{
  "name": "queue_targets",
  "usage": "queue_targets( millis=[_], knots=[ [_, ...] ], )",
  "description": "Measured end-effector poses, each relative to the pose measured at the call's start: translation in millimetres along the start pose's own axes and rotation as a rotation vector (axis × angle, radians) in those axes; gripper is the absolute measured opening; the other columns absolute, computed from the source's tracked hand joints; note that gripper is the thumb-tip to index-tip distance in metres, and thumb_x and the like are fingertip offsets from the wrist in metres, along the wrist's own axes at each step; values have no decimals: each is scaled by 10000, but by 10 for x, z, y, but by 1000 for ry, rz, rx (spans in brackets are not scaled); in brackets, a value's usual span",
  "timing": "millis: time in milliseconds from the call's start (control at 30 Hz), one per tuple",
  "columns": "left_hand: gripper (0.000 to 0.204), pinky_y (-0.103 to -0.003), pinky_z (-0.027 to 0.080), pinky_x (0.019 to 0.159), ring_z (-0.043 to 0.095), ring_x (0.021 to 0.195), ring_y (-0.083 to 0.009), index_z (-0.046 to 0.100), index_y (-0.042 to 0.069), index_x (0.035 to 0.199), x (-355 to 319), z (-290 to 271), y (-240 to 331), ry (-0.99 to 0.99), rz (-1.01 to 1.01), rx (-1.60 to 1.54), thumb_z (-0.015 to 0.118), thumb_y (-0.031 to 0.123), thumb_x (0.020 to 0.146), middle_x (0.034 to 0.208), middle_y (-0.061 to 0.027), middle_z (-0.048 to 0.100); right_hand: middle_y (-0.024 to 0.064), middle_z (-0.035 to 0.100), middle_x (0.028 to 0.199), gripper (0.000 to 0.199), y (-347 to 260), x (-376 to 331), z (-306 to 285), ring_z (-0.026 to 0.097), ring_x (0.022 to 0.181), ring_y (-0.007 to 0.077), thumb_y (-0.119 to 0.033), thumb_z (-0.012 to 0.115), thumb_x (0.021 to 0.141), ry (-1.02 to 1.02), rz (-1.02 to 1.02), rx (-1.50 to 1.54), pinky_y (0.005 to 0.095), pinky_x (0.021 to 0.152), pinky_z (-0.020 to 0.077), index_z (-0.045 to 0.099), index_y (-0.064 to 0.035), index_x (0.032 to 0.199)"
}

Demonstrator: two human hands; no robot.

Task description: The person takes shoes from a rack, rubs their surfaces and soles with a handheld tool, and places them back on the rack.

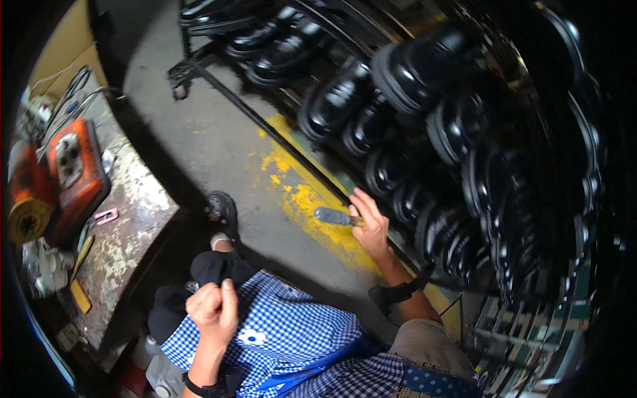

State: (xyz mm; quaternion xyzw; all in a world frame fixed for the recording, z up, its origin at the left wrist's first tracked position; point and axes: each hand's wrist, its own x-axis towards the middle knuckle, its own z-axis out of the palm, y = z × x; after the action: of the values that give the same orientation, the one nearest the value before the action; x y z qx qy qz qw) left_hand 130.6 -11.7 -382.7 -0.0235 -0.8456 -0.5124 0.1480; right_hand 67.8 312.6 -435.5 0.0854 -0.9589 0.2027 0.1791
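Observation:
My right hand (pixel 371 229) is closed round a short tool (pixel 332 216) with a rounded grey end that points left; its yellowish part runs into my fingers, and I cannot tell its exact kind. The hand is beside the lower bar of a shoe rack (pixel 292 149). Shiny black shoes (pixel 338 99) fill the rack in rows, close beyond that hand. My left hand (pixel 213 310) is a closed fist with the thumb up, over my blue-checked apron (pixel 292 325). Whatever the fist may hold is hidden.
On the left stands a worn workbench (pixel 142 192) with an orange machine (pixel 78 166), a pink piece (pixel 106 215), a yellow-handled tool (pixel 81 296) and cables (pixel 76 86). Yellow paint (pixel 295 182) marks the grey floor by the rack. A grey plastic container (pixel 166 375) stands at the lower left.

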Motion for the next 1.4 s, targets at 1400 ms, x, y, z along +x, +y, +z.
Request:
queue_targets(
  millis=[1400],
  knots=[
    [402,-252,167,430,196,500,-54,294,35,569,-112,185,13,45,-53,115,514,170,878,535,31,213,135,584,675,592,2388,-2803,-2461,538,505,230,-486,665,675,1605,1875,596,310,463,448,557,77,821]
  ],
)
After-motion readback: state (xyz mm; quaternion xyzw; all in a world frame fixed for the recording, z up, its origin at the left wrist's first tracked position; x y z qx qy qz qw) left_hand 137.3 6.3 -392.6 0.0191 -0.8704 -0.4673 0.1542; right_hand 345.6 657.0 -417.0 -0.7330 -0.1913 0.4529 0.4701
